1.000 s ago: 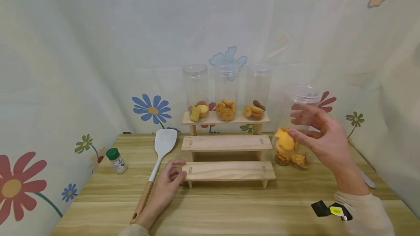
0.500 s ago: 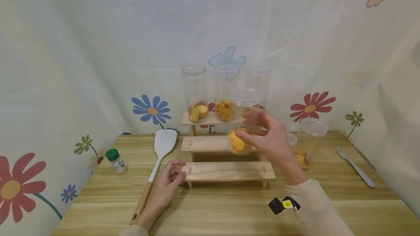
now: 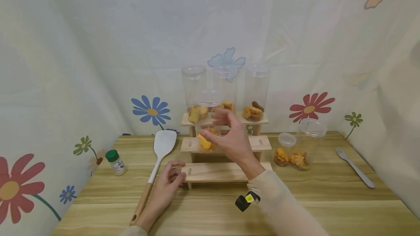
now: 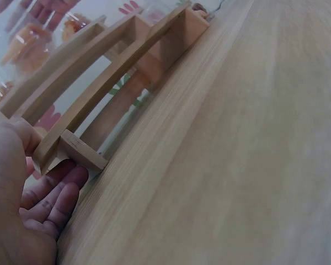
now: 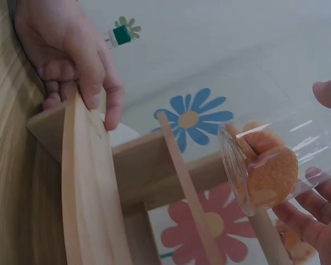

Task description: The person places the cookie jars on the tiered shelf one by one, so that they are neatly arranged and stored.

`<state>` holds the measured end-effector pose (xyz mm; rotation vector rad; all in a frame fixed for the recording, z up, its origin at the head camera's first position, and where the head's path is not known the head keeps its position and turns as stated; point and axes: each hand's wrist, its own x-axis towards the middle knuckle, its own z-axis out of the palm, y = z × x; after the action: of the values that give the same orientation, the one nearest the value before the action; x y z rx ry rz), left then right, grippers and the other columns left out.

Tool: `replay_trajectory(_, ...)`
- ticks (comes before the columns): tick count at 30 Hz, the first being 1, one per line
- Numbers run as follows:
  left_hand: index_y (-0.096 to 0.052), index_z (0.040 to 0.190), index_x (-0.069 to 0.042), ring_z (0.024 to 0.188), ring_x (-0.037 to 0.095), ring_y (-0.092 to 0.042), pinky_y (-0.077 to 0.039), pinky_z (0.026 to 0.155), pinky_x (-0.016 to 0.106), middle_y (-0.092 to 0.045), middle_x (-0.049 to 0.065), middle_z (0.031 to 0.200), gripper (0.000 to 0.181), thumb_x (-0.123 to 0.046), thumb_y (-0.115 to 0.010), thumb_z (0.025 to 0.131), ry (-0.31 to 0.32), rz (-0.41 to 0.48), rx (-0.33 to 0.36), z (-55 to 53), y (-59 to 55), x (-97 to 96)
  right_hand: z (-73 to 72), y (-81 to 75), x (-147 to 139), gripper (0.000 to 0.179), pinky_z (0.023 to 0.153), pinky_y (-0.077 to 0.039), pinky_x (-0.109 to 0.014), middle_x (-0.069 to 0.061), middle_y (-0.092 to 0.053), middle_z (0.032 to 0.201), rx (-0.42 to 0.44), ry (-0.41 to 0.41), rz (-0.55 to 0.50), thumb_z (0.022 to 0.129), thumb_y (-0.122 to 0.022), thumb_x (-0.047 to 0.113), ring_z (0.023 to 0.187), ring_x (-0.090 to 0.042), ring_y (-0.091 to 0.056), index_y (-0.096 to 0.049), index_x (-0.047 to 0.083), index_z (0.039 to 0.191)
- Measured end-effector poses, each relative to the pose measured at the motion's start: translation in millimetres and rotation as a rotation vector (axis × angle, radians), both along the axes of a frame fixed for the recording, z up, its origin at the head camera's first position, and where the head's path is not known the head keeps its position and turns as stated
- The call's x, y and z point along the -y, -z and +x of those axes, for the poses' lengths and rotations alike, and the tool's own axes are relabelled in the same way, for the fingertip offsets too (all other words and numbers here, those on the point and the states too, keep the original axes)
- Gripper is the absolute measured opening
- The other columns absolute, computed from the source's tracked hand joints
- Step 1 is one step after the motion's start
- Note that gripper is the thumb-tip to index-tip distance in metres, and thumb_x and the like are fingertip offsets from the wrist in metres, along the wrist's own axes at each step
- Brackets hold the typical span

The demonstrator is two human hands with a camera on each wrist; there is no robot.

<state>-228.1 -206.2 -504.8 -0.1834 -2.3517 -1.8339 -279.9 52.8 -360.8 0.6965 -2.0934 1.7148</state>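
Observation:
In the head view, my right hand grips a clear lidded jar with orange-yellow biscuits at its bottom. The jar is held at the left part of the middle step of a three-tier wooden stand; the right wrist view has its base close to that step, and contact is hard to tell. My left hand pinches the left end of the lowest step, thumb and index finger at the board, other fingers curled below. Three tall clear jars with biscuits, among them the right one, stand on the top step.
Right of the stand are a small lidded jar and a taller jar, both with biscuits, and a fork. On the left lie a white spatula with a wooden handle and a green-capped shaker, standing.
My right hand has carried the jar leftward from the table's right side, past the stand's right part, to the left of the middle step. The left hand stays on the lowest step.

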Motion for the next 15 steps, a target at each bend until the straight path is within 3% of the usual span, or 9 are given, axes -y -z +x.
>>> replay_trajectory(4,-0.066,0.136,-0.011,0.078,0.020,-0.069,-0.063,0.078,0.031,-0.073,0.011,0.094,0.028,-0.011,-0.071,0.109,-0.001,0.003,0.006,0.2,0.7,0.5,-6.2,5.6,17,0.073,0.100,-0.062,-0.059,-0.019,-0.072,0.135,0.008,-0.004,-0.022,0.088,-0.098,0.031,0.121,-0.035,-0.074,-0.062,0.009,0.148)
replay_trajectory(9,-0.066,0.136,-0.012,0.077,0.020,-0.070,-0.064,0.078,0.031,-0.073,0.012,0.093,0.028,-0.012,-0.072,0.109,0.001,-0.002,-0.001,-0.3,1.5,0.6,-11.6,12.0,33,0.072,0.092,-0.065,-0.053,-0.016,-0.075,0.129,0.008,0.045,-0.021,0.087,-0.099,0.031,0.114,-0.025,-0.076,-0.063,0.006,0.143)
replay_trajectory(15,-0.067,0.136,-0.012,0.080,0.021,-0.072,-0.064,0.078,0.031,-0.072,0.011,0.092,0.029,-0.011,-0.072,0.108,-0.004,-0.003,-0.007,0.2,0.9,1.1,-13.2,16.3,43,0.074,0.088,-0.065,-0.050,-0.015,-0.076,0.125,0.002,0.098,-0.011,0.086,-0.100,0.033,0.111,-0.022,-0.075,-0.063,0.004,0.143)
